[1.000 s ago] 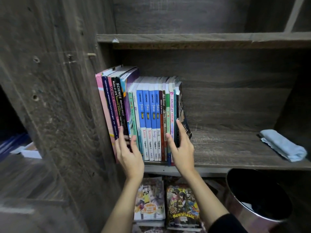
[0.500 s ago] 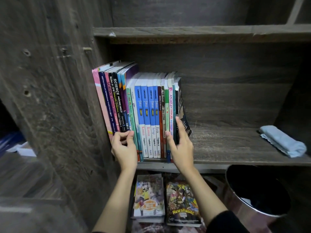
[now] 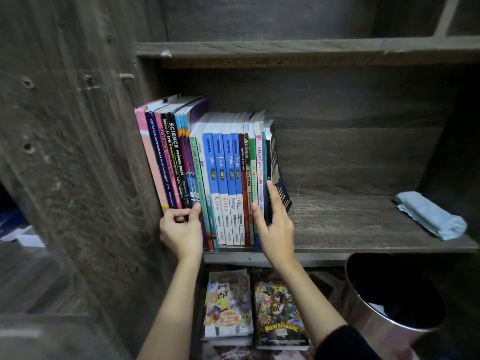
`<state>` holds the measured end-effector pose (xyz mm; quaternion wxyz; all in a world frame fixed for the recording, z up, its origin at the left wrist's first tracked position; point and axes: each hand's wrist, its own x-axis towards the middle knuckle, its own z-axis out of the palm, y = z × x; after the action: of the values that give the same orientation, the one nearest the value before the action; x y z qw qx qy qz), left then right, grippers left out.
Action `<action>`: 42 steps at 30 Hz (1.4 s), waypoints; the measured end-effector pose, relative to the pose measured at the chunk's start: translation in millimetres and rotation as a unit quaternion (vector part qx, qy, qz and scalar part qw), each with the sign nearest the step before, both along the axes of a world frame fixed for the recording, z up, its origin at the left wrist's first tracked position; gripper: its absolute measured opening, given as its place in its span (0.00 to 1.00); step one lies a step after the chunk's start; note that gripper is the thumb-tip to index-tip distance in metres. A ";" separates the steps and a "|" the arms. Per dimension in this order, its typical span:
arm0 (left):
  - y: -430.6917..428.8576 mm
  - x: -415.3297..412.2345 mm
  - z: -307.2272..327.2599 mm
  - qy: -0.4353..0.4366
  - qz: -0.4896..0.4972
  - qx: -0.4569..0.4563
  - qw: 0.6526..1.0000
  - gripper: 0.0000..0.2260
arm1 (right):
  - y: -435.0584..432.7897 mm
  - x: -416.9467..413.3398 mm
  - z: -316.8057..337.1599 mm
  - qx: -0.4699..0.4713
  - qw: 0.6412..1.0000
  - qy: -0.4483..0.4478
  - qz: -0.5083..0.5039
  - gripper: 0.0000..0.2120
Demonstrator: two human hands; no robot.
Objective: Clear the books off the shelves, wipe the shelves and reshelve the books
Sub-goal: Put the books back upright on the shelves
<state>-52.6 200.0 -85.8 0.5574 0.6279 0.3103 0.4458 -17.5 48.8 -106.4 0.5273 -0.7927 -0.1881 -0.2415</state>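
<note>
shelf (image 3: pixel 350 229) | books (image 3: pixel 228 178) upright, left end | folded cloth (image 3: pixel 431 214) right end

The single view is worn on the head. It faces forward and tilts down into a wooden bookcase, close enough that the side panel (image 3: pixel 78 165) looms across the left of the frame. The middle shelf (image 3: pixel 363 229) lies just below centre, its front edge crossing the frame (bowed by the wide lens), and the upper shelf (image 3: pixel 285 48) runs near the top. The row of books (image 3: pixel 226 178) stands at the shelf's left end, mid-frame. The left hand (image 3: pixel 181 232) and right hand (image 3: pixel 276 227) reach in from the bottom edge.
</note>
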 end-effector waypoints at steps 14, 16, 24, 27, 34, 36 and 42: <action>-50.2 -1.5 24.6 -0.161 -0.050 0.152 0.974 0.04 | -16.0 2.2 2.7 -0.002 0.999 0.030 0.028 0.25; -62.7 3.2 36.8 -0.160 -0.105 0.199 0.961 0.04 | -20.5 2.1 2.0 -0.017 0.999 0.039 0.031 0.28; -83.8 17.6 30.4 -0.109 -0.173 0.177 0.963 0.14 | -32.7 9.4 3.3 -0.044 0.995 0.074 0.047 0.29; -83.5 21.0 27.4 -0.105 -0.171 0.166 0.965 0.12 | -33.3 10.2 1.6 -0.088 0.992 0.080 0.038 0.29; -88.6 19.6 26.7 -0.124 -0.151 0.145 0.970 0.12 | -29.5 6.3 4.0 -0.149 0.988 0.051 -0.007 0.29; -90.9 16.8 27.5 -0.126 -0.131 0.165 0.969 0.11 | -28.8 4.0 6.0 -0.111 0.992 0.056 -0.022 0.28; -97.0 20.3 27.7 -0.005 -0.105 0.222 0.969 0.11 | -30.3 8.4 4.1 -0.046 0.984 0.170 -0.032 0.37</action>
<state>-32.3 102.9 -58.1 0.4494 0.7627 0.1329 0.4456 -9.0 18.5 -102.3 0.5064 -0.8513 -0.0811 -0.1112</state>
